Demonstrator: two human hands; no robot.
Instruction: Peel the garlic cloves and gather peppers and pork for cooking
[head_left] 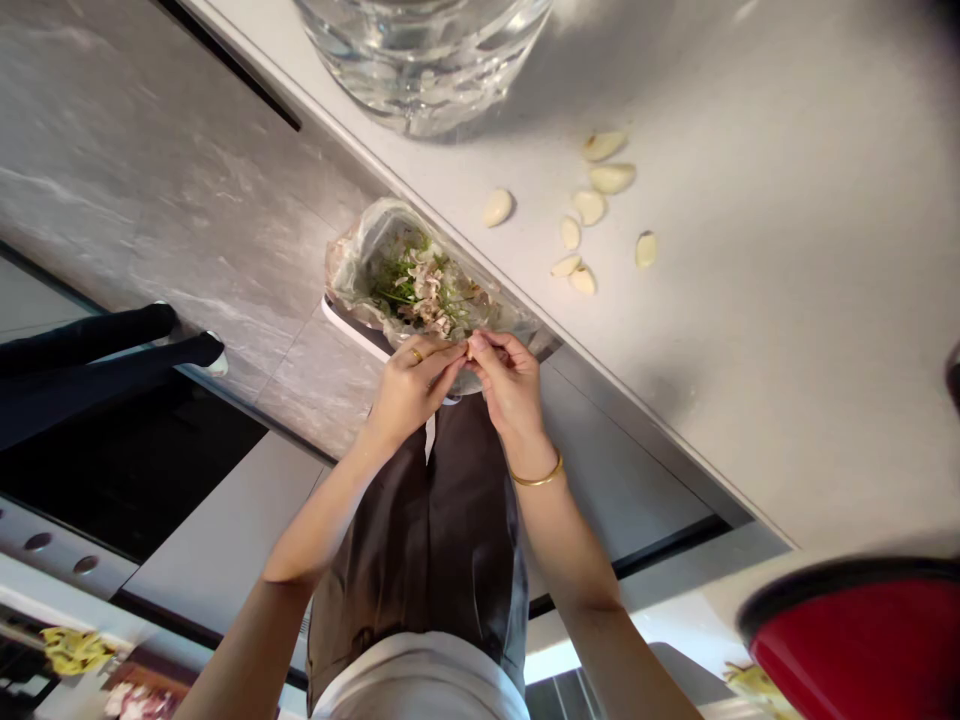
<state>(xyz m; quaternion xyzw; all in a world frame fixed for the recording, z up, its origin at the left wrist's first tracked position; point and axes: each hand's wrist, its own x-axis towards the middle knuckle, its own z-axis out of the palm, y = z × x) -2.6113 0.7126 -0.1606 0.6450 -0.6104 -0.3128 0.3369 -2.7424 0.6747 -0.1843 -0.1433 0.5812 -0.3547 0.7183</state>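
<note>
My left hand and my right hand meet fingertip to fingertip, both pinching one small garlic clove, mostly covered by the fingers. Just beyond and below them stands a trash bin lined with a clear plastic bag. Green stems and pale papery garlic skins lie inside it. On the white counter to the right are several peeled garlic cloves, with one clove apart, nearer the edge.
A large clear ribbed glass vessel stands on the counter at the top. At lower right is a red object with a black rim. Another person's dark-clad legs are at the left on the grey marbled floor.
</note>
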